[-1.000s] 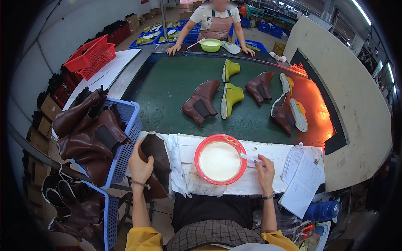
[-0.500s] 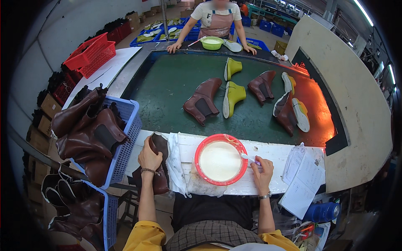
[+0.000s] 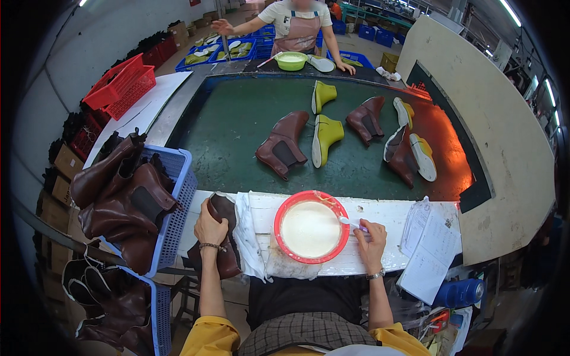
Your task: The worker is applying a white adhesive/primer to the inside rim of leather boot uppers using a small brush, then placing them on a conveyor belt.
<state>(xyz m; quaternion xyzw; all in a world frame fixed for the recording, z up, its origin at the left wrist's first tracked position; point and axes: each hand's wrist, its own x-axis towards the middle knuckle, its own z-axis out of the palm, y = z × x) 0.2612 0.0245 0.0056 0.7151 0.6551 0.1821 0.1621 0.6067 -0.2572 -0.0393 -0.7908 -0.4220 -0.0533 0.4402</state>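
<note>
My left hand [image 3: 211, 229] is closed around a brown leather boot upper [image 3: 230, 261] at the front edge of the white board. Beside that upper lies a crumpled white cloth [image 3: 248, 237]. Pinched in my right hand [image 3: 371, 243] is a small brush [image 3: 354, 224] with a white and purple handle. Its white end reaches over the right rim of a red bowl [image 3: 278, 225], and the tip is hard to make out. Whitish liquid [image 3: 310, 228] fills the bowl.
Brown boot uppers [image 3: 282, 142] and yellow-green shoe lasts [image 3: 328, 140] rest on the green conveyor belt [image 3: 231, 118]. At left, blue baskets [image 3: 178, 196] hold more uppers. Papers [image 3: 427, 255] and a blue bottle [image 3: 460, 293] are at right. A co-worker [image 3: 297, 29] stands opposite, behind a green bowl [image 3: 291, 61].
The co-worker has lifted one hand off the far table edge, out to the left. My view has shifted slightly. My hands, the boot upper and the brush stay nearly where they were.
</note>
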